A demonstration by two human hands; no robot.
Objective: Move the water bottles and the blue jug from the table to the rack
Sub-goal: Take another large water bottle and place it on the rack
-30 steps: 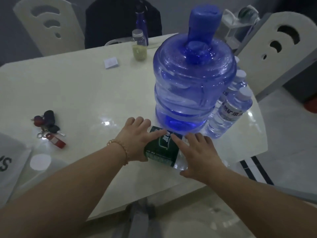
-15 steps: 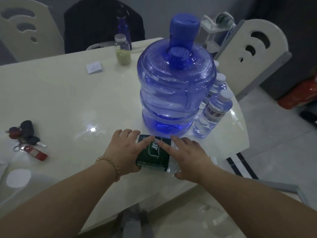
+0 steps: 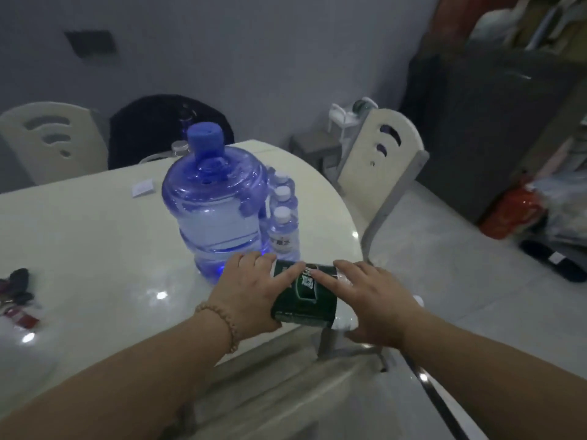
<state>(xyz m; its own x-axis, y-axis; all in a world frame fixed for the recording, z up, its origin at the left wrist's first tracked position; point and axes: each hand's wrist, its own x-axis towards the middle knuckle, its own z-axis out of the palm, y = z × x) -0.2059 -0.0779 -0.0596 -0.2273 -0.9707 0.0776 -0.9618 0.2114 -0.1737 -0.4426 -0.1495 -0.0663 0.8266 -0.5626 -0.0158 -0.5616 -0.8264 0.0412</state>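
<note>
1. Both hands and the bottle between them have shifted right to the counter's rim, and the view has tipped up to show more of the room.
2. On the pale counter (image 3: pixel 95 249) the blue jug (image 3: pixel 216 211) stands upright and capped, just beyond the hands.
3. Beyond the chair (image 3: pixel 387 160), off the counter's far right, stands a white rack (image 3: pixel 341 119). It is probably the goal, so the carry should run rightward and away.
4. The green-labelled bottle (image 3: pixel 305 296) lies on its side at the counter's near right edge, its long axis running left to right across the person. I cannot tell whether it touches the surface.
5. The left hand (image 3: pixel 251 293) wraps the bottle's left end, thumb laid over the label. The right hand (image 3: pixel 371 300) covers the clear right end, one finger along the label. Both sets of fingers curl onto it in a shared grip, neither nearer.
6. Three small water bottles (image 3: pixel 282 230) stand in a row against the jug's right side, nearer the right hand.
7. The green label bears pale characters and the small bottles red print, all too blurred to read.
</note>
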